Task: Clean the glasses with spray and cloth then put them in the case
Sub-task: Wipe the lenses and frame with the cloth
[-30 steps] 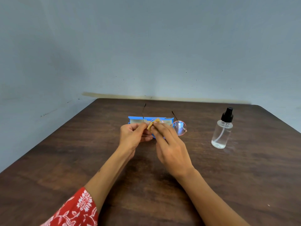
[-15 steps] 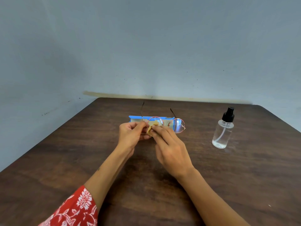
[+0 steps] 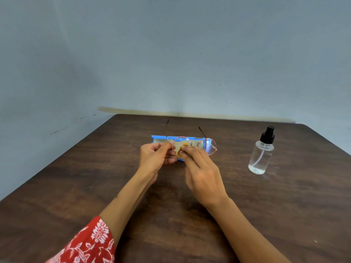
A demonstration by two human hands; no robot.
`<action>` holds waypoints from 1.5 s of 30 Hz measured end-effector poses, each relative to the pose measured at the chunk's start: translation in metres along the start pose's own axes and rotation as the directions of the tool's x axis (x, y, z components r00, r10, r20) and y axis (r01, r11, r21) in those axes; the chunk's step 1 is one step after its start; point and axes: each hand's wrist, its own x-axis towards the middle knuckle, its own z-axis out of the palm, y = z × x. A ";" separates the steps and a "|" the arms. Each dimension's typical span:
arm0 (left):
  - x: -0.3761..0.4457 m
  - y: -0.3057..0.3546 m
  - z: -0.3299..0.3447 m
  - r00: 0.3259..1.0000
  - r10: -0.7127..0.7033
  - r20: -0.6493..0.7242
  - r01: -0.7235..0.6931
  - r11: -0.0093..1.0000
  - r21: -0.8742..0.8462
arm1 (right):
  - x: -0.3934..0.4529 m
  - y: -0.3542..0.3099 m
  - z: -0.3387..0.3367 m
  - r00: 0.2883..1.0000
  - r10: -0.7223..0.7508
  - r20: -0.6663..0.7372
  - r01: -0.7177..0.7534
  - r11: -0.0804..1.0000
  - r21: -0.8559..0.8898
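Round pink-rimmed glasses (image 3: 209,146) are held above the table, temples pointing away from me. My left hand (image 3: 155,156) pinches the frame at the left lens edge. My right hand (image 3: 199,168) pinches a small yellow cloth (image 3: 181,147) against the left lens. Behind the hands lies the blue case (image 3: 159,139), open and partly hidden by the glasses and fingers. A clear spray bottle (image 3: 261,156) with a black pump top stands upright to the right, apart from both hands.
The dark wooden table (image 3: 95,186) runs up to a grey-blue wall at the back and left. My red patterned sleeve (image 3: 85,243) shows at the lower left.
The cloth has shifted lower on the left lens as my right fingers rubbed it. The glasses rose slightly and more of both rims shows. The bottle and case stayed put.
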 end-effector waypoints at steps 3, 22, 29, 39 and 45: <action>-0.001 0.000 0.001 1.000 -0.009 0.006 0.009 1.000 0.016 | -0.001 0.008 0.001 0.993 0.097 -0.069 -0.101 0.993 -0.064; 0.002 0.010 -0.006 0.998 -0.025 -0.061 0.024 1.000 -0.019 | -0.002 0.019 -0.007 0.978 0.198 -0.070 -0.204 0.975 -0.091; 0.002 0.008 -0.005 0.999 -0.025 -0.041 0.024 1.000 -0.018 | -0.002 0.009 -0.002 0.995 0.100 -0.028 -0.100 0.995 -0.007; 0.000 0.010 -0.003 0.999 -0.031 -0.025 0.031 0.999 0.011 | -0.002 0.017 -0.010 0.960 0.280 -0.009 -0.280 0.960 0.000; 0.000 0.010 -0.005 0.999 -0.034 -0.025 0.035 0.999 0.018 | 0.000 0.015 -0.010 0.966 0.257 0.013 -0.257 0.966 0.028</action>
